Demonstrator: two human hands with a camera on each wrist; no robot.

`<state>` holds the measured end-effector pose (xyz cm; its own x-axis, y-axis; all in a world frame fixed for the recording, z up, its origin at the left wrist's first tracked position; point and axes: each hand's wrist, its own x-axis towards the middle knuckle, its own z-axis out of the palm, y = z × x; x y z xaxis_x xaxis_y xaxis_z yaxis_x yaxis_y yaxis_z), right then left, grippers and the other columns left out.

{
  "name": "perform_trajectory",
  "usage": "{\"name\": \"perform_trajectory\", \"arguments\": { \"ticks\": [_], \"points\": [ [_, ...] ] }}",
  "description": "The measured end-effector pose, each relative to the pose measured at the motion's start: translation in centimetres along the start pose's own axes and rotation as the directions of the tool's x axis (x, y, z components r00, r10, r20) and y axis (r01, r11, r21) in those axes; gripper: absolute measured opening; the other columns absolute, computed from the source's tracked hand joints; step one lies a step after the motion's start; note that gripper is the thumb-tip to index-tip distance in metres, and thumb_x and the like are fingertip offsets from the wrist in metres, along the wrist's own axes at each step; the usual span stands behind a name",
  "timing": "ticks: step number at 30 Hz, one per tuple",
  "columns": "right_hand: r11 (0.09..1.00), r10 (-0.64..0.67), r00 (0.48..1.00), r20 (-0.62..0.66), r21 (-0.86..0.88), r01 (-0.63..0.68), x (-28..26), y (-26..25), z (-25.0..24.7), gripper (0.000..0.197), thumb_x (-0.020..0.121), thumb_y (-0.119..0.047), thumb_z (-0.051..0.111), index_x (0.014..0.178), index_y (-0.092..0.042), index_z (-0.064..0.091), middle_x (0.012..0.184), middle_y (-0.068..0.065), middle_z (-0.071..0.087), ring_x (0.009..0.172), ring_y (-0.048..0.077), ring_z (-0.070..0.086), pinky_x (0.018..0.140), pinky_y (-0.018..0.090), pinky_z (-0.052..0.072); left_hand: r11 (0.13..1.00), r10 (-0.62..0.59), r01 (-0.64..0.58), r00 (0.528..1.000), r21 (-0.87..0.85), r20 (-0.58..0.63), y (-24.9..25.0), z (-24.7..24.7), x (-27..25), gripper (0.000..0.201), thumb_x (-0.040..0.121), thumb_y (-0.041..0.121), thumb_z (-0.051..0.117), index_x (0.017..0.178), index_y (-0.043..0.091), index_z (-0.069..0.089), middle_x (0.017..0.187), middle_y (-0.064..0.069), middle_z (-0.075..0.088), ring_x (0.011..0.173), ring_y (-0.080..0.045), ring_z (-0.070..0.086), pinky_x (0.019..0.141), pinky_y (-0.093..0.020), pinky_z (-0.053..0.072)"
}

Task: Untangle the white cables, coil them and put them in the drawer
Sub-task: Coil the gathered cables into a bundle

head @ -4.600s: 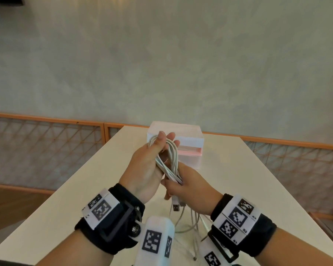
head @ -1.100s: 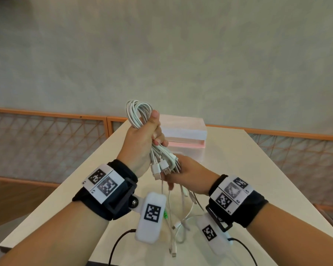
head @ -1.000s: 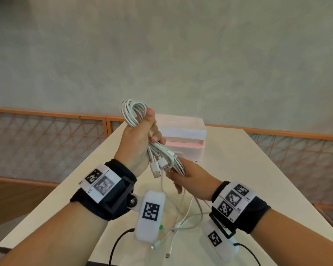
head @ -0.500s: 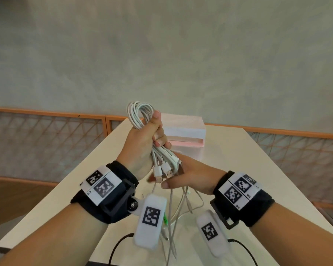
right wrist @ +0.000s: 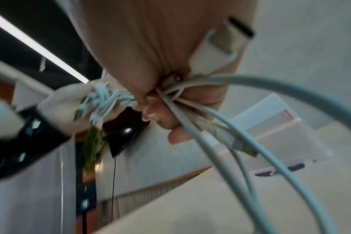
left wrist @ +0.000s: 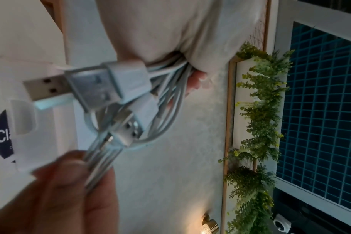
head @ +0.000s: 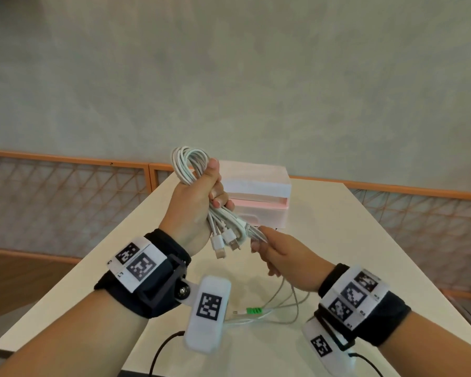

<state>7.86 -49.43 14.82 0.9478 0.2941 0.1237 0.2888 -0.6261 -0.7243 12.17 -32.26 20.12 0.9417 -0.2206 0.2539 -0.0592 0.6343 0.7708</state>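
Note:
My left hand [head: 199,202] grips a looped bundle of white cables [head: 186,161] above the table, loops sticking out over my thumb. Several USB plugs [head: 225,243] hang below that fist; the left wrist view shows these USB plugs [left wrist: 102,85] up close. My right hand [head: 276,250] pinches the loose cable strands [head: 253,231] just below the bundle. In the right wrist view the loose cable strands [right wrist: 220,142] run out from between its fingers. The free cable ends [head: 280,308] trail onto the table. The pink and white drawer box [head: 259,191] stands behind my hands, its drawer slot open.
A green-tipped connector [head: 252,310] lies on the cream table [head: 351,254] among the trailing ends. Black wires [head: 158,355] from the wrist cameras run off the near edge. An orange-framed mesh railing [head: 65,197] borders the table's far and left sides.
My right hand has slid a little to the right along the strands and now pinches them. The trailing ends have shifted on the table. The left hand keeps the bundle raised.

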Motion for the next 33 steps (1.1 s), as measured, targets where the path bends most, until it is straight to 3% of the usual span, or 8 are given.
{"name": "perform_trajectory", "arguments": {
  "ticks": [4, 11, 14, 18, 23, 25, 29, 33],
  "points": [
    [0.870, -0.076, 0.996, -0.042, -0.491, 0.046, -0.8, 0.1, 2.2, 0.020, 0.099, -0.027, 0.033, 0.113, -0.014, 0.037, 0.092, 0.005, 0.063, 0.075, 0.030, 0.058, 0.071, 0.045, 0.049, 0.996, 0.079, -0.084, 0.987, -0.030, -0.142, -0.7, 0.6, 0.2, 0.035, 0.094, 0.034, 0.054, 0.063, 0.018, 0.046, 0.046, 0.006, 0.032, 0.040, -0.009, 0.034, 0.054, -0.026, 0.044],
    [0.703, -0.223, 0.969, -0.105, -0.706, 0.085, -2.1, 0.2, 3.4, 0.046, 0.098, -0.024, 0.041, 0.139, -0.014, 0.023, 0.101, 0.005, 0.057, 0.073, 0.026, 0.058, 0.053, 0.037, 0.045, 0.987, 0.152, -0.158, 0.949, 0.001, -0.274, -0.7, -0.1, 1.1, 0.035, 0.094, 0.034, 0.053, 0.066, 0.017, 0.041, 0.047, 0.006, 0.035, 0.041, -0.009, 0.037, 0.050, -0.023, 0.046],
    [0.585, -0.331, 0.937, -0.116, -0.804, 0.107, -2.4, -0.4, 3.4, 0.053, 0.080, -0.024, 0.069, 0.128, -0.011, 0.047, 0.080, -0.001, 0.060, 0.053, 0.018, 0.056, 0.036, 0.027, 0.034, 0.937, 0.289, -0.215, 0.920, 0.276, -0.266, -1.0, -0.7, 1.2, 0.034, 0.094, 0.035, 0.055, 0.065, 0.019, 0.044, 0.047, 0.006, 0.040, 0.045, -0.011, 0.041, 0.059, -0.030, 0.045],
    [0.519, -0.394, 0.919, -0.023, -0.830, 0.202, -1.7, -1.9, 2.1, 0.025, 0.070, -0.022, 0.077, 0.093, -0.020, 0.067, 0.067, -0.006, 0.060, 0.054, 0.017, 0.058, 0.038, 0.025, 0.041, 0.693, 0.414, -0.261, 0.907, 0.673, -0.074, -2.3, -0.6, 0.0, 0.027, 0.092, 0.035, 0.056, 0.072, 0.018, 0.053, 0.055, -0.001, 0.050, 0.046, -0.007, 0.047, 0.050, -0.019, 0.045],
    [0.552, -0.322, 0.941, 0.106, -0.786, 0.278, -0.9, -3.8, 0.9, 0.005, 0.075, -0.018, 0.072, 0.080, -0.019, 0.070, 0.066, -0.002, 0.065, 0.062, 0.020, 0.063, 0.050, 0.028, 0.050, 0.619, 0.321, -0.245, 0.946, 0.746, 0.045, -3.7, -0.3, -0.7, 0.014, 0.088, 0.034, 0.063, 0.076, 0.034, 0.055, 0.066, 0.007, 0.058, 0.067, -0.020, 0.060, 0.064, -0.032, 0.050],
    [0.632, -0.307, 0.942, 0.132, -0.712, 0.306, -0.6, -4.6, 0.5, 0.007, 0.080, -0.017, 0.066, 0.084, -0.016, 0.071, 0.076, 0.002, 0.069, 0.070, 0.022, 0.063, 0.060, 0.032, 0.051, 0.627, 0.260, -0.226, 0.963, 0.745, 0.073, -4.2, -0.3, -0.9, 0.022, 0.088, 0.032, 0.064, 0.069, 0.032, 0.053, 0.056, 0.013, 0.057, 0.059, -0.007, 0.056, 0.059, -0.020, 0.044],
    [0.818, -0.287, 0.957, 0.047, -0.507, 0.270, -0.2, -5.3, 0.1, 0.007, 0.075, -0.017, 0.070, 0.080, -0.015, 0.074, 0.082, -0.002, 0.073, 0.073, 0.010, 0.063, 0.062, 0.006, 0.037, 0.736, 0.134, -0.158, 0.987, 0.658, 0.087, -4.7, -0.7, -1.3, 0.032, 0.091, 0.032, 0.059, 0.063, 0.022, 0.047, 0.041, 0.015, 0.049, 0.042, 0.001, 0.045, 0.048, -0.011, 0.036],
    [0.932, -0.178, 0.983, -0.049, -0.330, 0.152, -0.1, -4.9, 0.0, 0.013, 0.067, -0.020, 0.078, 0.077, -0.014, 0.072, 0.078, -0.003, 0.074, 0.072, 0.006, 0.065, 0.067, 0.016, 0.050, 0.779, -0.003, -0.074, 0.993, 0.623, 0.122, -4.5, -0.6, -2.3, 0.031, 0.090, 0.047, 0.051, 0.070, 0.023, 0.053, 0.047, 0.014, 0.055, 0.048, -0.002, 0.053, 0.052, -0.016, 0.041]
  ]
}}
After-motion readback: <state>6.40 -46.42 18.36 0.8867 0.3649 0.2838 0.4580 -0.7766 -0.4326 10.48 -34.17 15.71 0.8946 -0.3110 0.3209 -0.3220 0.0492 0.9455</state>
